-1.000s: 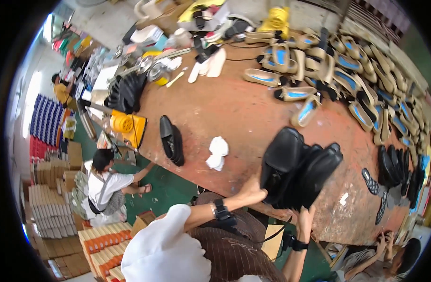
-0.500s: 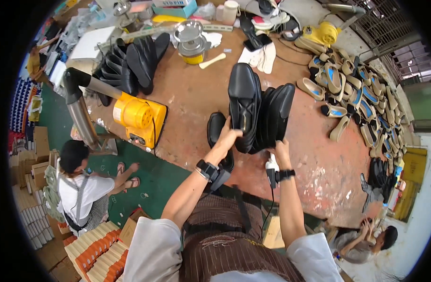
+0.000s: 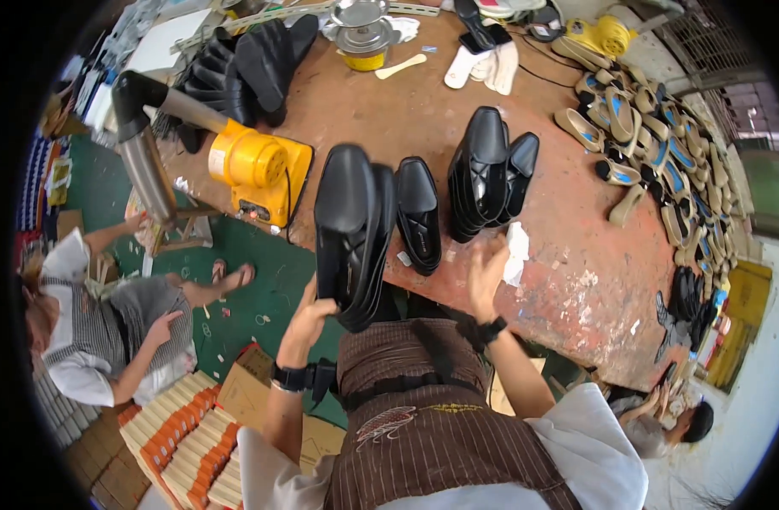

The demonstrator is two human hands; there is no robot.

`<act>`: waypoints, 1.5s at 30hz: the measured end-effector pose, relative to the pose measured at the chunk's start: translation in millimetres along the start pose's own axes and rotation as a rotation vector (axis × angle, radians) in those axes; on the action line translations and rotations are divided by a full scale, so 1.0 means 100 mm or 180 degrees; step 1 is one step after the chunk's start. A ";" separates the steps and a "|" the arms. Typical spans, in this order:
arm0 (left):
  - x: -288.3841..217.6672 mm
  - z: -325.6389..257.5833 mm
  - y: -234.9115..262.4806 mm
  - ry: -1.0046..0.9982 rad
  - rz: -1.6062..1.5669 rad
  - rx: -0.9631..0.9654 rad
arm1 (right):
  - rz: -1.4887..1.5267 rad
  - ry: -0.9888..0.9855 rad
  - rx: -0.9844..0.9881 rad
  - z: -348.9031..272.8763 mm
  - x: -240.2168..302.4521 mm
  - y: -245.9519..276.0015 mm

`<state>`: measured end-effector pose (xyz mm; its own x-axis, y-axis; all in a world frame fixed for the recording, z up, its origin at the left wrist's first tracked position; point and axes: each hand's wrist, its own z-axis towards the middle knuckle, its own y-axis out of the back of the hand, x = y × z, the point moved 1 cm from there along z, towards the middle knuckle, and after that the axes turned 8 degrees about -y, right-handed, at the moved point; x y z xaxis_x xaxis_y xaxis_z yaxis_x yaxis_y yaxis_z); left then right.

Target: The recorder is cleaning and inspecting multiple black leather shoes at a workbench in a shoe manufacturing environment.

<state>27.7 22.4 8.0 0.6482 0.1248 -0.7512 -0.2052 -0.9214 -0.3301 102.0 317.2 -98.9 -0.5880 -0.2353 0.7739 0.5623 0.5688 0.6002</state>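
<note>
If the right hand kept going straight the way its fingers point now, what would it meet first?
Most likely the upright pair of black shoes on the table: the right hand is open, fingers pointing up-table at its lower end. The white rag lies just beside that line. Depth is uncertain.

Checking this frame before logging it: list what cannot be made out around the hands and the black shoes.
- Head view: left hand fingers are hidden behind the held black shoes.
- Head view: the standing shoes overlap, so their count is unclear.
- Head view: whether the right hand touches the white cloth is unclear.
</note>
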 end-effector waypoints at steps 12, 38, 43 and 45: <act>0.46 -0.65 -0.04 -0.0134 -0.0399 -0.0646 | -0.0270 -0.0680 0.2907 0.55 -0.17 -0.74; -0.10 -0.20 0.98 0.1039 -0.1461 0.1035 | 0.1014 -0.0998 0.1330 -2.06 2.17 0.21; -0.09 -0.24 0.91 0.0759 -0.1014 0.1188 | 0.1643 -0.1203 0.1285 -2.02 2.02 0.26; -0.13 -0.24 0.84 0.0206 -0.0995 0.1040 | 0.1410 -0.1172 0.1296 -2.01 2.07 0.32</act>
<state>20.0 -65.8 3.8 0.7581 0.3456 -0.5530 -0.2064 -0.6773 -0.7062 115.2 128.1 121.1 -0.5529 0.3278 0.7661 0.5744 0.8159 0.0655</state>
